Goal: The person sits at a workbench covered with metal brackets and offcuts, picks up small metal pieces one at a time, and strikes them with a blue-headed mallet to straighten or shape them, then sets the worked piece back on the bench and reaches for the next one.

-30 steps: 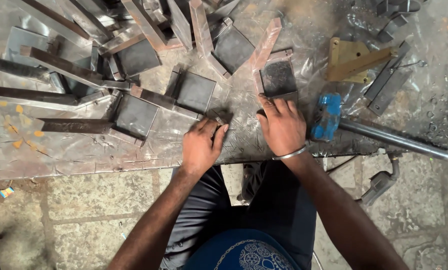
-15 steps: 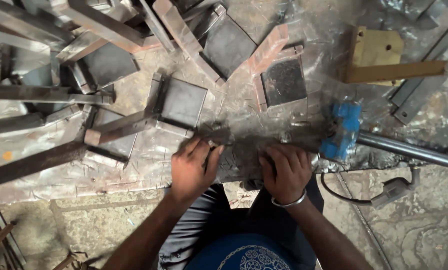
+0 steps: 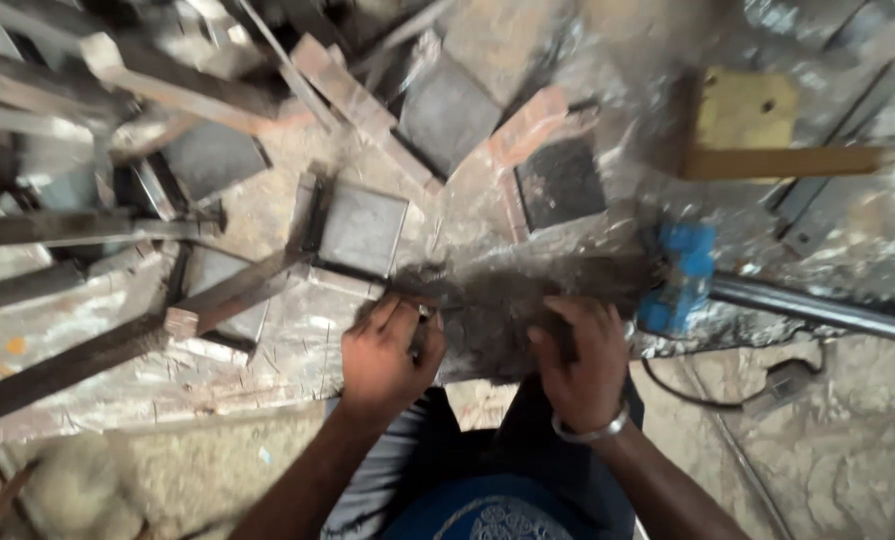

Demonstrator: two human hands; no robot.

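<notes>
Your left hand (image 3: 386, 352) rests at the near edge of the metal sheet (image 3: 298, 340), fingers curled together; something small and dark sits by the fingertips, but blur hides whether you grip it. Your right hand (image 3: 580, 368), a bangle (image 3: 590, 432) on its wrist, lies just right of it, fingers bent over a dark blurred patch (image 3: 508, 310) on the sheet; you cannot tell if it clamps anything. Just beyond the left hand lies a square plate (image 3: 361, 230) welded to a bar (image 3: 230, 293). A blue tool head (image 3: 680, 280) on a steel pipe (image 3: 818, 308) sits just right of the right hand. Farther away lie more plates (image 3: 560, 183) and a yellow block (image 3: 746, 110).
</notes>
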